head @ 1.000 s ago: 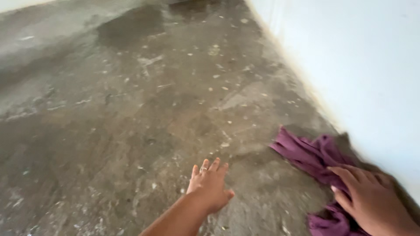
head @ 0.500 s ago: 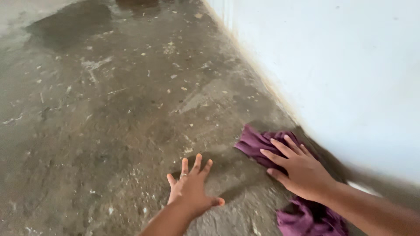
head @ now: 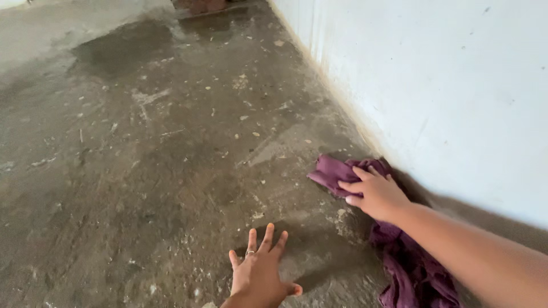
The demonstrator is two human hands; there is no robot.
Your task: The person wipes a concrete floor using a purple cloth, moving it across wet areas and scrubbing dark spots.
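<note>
While the concrete floor (head: 142, 171) fills most of the view, grey and mottled, with a darker damp patch at the far end and pale flecks and chips scattered across it, the white wall (head: 445, 85) runs along the right side and meets the floor in a dusty seam. Against that seam, at the near right, lies the purple cloth (head: 411, 268), bunched and trailing from under the right hand toward the near edge.

From the near right the right hand (head: 374, 191) presses on the far end of the cloth, palm down, its fingers (head: 349, 186) stretched flat over the fabric rather than curled round it, pinning it to the floor. Left of it the left hand (head: 260, 274) rests on bare concrete, fingers spread and released, holding nothing; it looks to be bracing the body. A ring shows on one finger.

To wipe well here, I judge that the pressure should stay even under the whole palm, so the cloth drags the grit instead of riding over it. Keeping the fabric folded under the hand, not trailing, would give a cleaner pass. Strokes close along the wall seam seem wise, since dust gathers there, with the left hand planted well apart.
</note>
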